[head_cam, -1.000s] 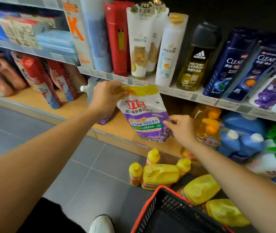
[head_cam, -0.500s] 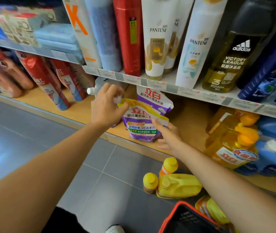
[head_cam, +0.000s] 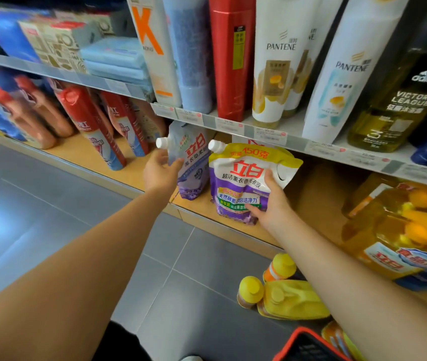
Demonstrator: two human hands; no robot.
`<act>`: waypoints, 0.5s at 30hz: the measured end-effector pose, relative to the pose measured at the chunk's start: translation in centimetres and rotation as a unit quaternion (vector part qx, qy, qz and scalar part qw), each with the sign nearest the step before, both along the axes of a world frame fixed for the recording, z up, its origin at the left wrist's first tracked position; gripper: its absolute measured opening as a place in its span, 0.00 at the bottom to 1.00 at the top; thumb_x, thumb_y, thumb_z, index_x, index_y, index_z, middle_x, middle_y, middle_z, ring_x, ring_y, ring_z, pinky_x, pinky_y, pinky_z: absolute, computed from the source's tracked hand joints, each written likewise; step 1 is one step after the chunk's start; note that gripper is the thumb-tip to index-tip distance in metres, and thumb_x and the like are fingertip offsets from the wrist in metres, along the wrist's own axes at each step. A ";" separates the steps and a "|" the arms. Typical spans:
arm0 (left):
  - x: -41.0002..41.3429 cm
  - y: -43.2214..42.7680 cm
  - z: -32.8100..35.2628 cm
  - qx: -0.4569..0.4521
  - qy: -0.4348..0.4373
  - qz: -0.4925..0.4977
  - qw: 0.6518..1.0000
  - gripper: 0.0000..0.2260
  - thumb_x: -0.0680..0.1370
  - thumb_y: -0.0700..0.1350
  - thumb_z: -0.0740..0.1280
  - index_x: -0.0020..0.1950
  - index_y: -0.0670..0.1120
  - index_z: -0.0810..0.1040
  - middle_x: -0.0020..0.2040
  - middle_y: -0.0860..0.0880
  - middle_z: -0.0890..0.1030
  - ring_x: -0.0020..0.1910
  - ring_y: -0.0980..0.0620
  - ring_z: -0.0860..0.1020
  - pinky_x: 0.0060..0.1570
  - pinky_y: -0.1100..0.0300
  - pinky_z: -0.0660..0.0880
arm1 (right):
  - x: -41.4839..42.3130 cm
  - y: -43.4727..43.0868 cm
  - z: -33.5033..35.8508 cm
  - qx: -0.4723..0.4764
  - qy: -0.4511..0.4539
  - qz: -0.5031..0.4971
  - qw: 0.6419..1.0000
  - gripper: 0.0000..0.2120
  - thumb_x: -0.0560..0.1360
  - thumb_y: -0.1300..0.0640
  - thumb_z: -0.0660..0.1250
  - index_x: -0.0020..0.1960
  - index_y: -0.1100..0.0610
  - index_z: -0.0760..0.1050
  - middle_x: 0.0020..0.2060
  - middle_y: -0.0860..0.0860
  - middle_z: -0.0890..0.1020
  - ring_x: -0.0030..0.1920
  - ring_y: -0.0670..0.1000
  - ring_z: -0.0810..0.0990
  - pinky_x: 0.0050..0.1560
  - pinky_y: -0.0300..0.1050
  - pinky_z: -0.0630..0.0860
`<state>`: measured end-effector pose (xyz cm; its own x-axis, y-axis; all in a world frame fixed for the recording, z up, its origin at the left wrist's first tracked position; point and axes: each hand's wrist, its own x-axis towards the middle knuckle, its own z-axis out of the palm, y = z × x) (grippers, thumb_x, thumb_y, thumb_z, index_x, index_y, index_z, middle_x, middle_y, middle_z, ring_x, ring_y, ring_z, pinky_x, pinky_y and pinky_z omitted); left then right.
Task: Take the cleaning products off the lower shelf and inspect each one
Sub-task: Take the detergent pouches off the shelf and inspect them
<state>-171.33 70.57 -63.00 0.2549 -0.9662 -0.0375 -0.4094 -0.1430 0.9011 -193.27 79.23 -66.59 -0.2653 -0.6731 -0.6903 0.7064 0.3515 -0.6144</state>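
Purple-and-white pouch (head_cam: 243,183) with yellow top, red lettering.

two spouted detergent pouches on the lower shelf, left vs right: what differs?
Top: yellow-banded purple plastic pouch has a yellow band; grey-topped purple plastic pouch is pale grey there.
Hold: right hand grips the yellow-banded one; open left hand sits at the grey-topped one's edge.
Pose: yellow-banded faces the camera, grey-topped is angled away.
Shared: white corner caps, red logo.

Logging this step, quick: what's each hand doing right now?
Left hand: open, at the edge of the paler pouch.
Right hand: gripping the yellow-topped pouch.
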 end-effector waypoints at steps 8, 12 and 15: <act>0.2 0.1 0.8 0.026 0.023 -0.007 0.999 0.12 0.81 0.43 0.68 0.38 0.52 0.79 0.40 0.50 0.82 0.48 0.41 0.84 0.51 0.44 0.83 | 1.6 -0.3 -0.5 -0.068 -0.025 0.069 0.995 0.19 0.72 0.41 0.75 0.56 0.51 0.79 0.45 0.53 0.88 0.45 0.55 0.88 0.44 0.55 0.85; 1.1 1.1 1.5 0.001 0.013 0.019 1.000 0.07 0.82 0.42 0.67 0.44 0.47 0.79 0.44 0.48 0.82 0.41 0.49 0.85 0.48 0.47 0.84 | 0.7 1.5 -1.1 -0.047 0.007 0.106 0.993 0.23 0.72 0.45 0.76 0.61 0.54 0.75 0.55 0.57 0.84 0.56 0.60 0.84 0.54 0.56 0.83; 1.7 2.3 2.7 -0.027 -0.009 0.029 0.999 0.08 0.82 0.43 0.67 0.43 0.46 0.80 0.42 0.49 0.83 0.39 0.52 0.84 0.41 0.55 0.84 | 0.1 3.2 -1.2 -0.051 0.085 0.106 0.989 0.15 0.75 0.53 0.75 0.59 0.53 0.77 0.53 0.55 0.84 0.52 0.56 0.85 0.43 0.48 0.83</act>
<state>-169.60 72.84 -60.35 0.3104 -0.9504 0.0201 -0.4183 -0.1175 0.9007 -193.18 82.42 -67.82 -0.2175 -0.7905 -0.5725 0.5063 0.4101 -0.7586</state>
